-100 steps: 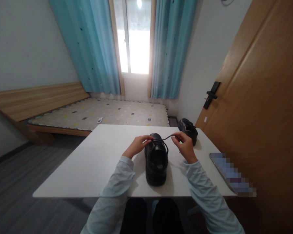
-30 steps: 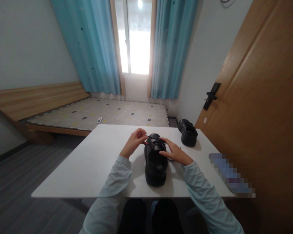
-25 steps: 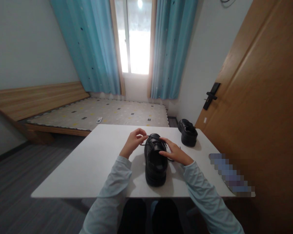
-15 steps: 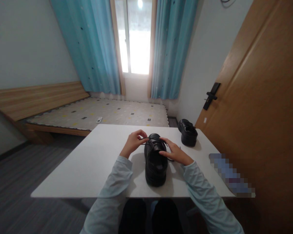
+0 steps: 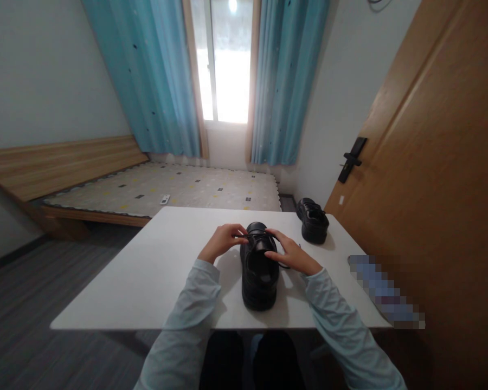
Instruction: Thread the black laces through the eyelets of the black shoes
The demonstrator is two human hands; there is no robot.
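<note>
A black lace-up shoe point(image 5: 260, 287) stands on the white table in front of me, its toe pointing away and its opening towards me. At its left side my left hand point(image 5: 225, 240) pinches a black shoelace point(image 5: 252, 235) that runs across the front of the shoe. My right hand point(image 5: 290, 253) lies against the shoe's right side, thumb at the tongue and fingers over the lacing; whether it grips lace is partly hidden. A loose lace end shows below the right hand.
The second black shoe point(image 5: 314, 223) stands at the table's back right. A blurred flat item point(image 5: 384, 292) lies along the right edge of the white table point(image 5: 117, 281). Beyond are a bed point(image 5: 195, 187) with a small white object point(image 5: 165, 199) on it, and a wooden door point(image 5: 431, 162) at right.
My left hand has shifted slightly, its fingers now closer to the shoe and lower on the lace. The right hand and both shoes stay where they were.
</note>
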